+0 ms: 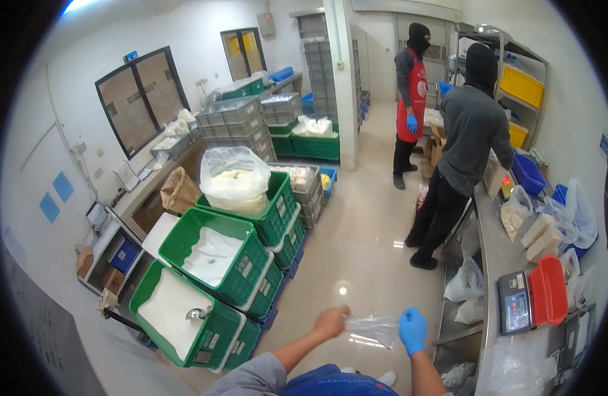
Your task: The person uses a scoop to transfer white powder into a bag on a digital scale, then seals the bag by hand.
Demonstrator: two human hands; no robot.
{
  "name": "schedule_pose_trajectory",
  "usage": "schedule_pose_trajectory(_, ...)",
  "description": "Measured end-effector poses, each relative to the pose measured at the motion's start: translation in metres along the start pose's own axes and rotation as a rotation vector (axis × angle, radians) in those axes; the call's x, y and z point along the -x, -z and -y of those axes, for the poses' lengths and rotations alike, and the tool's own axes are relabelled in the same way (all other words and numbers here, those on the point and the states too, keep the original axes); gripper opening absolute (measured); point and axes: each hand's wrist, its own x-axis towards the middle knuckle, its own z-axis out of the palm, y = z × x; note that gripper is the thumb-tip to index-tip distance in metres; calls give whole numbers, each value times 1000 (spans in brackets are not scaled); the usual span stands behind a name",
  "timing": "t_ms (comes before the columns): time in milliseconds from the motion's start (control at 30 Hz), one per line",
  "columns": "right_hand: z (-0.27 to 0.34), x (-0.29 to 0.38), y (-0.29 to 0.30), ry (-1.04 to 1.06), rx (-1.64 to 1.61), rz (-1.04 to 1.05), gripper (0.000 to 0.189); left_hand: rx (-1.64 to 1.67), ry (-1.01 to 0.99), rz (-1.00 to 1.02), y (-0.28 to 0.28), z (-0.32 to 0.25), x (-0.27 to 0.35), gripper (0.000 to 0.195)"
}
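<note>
A clear plastic bag (375, 326) is stretched between my two hands, above the floor in front of me. My left hand (332, 321), bare, grips one end of it. At the other end, my right hand (412, 330), in a blue glove, pinches the plastic. The bag hangs thin and see-through, and I cannot make out any contents. To the left of my hands stands a green crate (212, 341) of white powder (170, 307), with a metal scoop (199, 313) lying on the powder. On the steel table to the right is a digital scale (515, 303) beside a red plastic tray (549, 291).
Behind the near crate stand more green crates (254, 270), one holding a large plastic bag of pale powder (234, 185). Two co-workers, one in a red apron (412, 96), one in a grey top (464, 138), stand ahead. Filled bags (466, 281) sit below the steel table (497, 262).
</note>
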Motion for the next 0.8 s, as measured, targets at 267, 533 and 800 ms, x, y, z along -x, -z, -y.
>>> schedule_pose_trajectory(267,-46,0,25,-318,-1314,283,16,634,-163,251,-22,-80,-17,20)
schedule_pose_trajectory(533,-6,39,100,-67,46,-35,23,480,56,1,-4,-76,-27,15)
schedule_pose_trajectory(800,125,66,156,629,438,-335,23,1041,29,246,42,-169,-27,9)
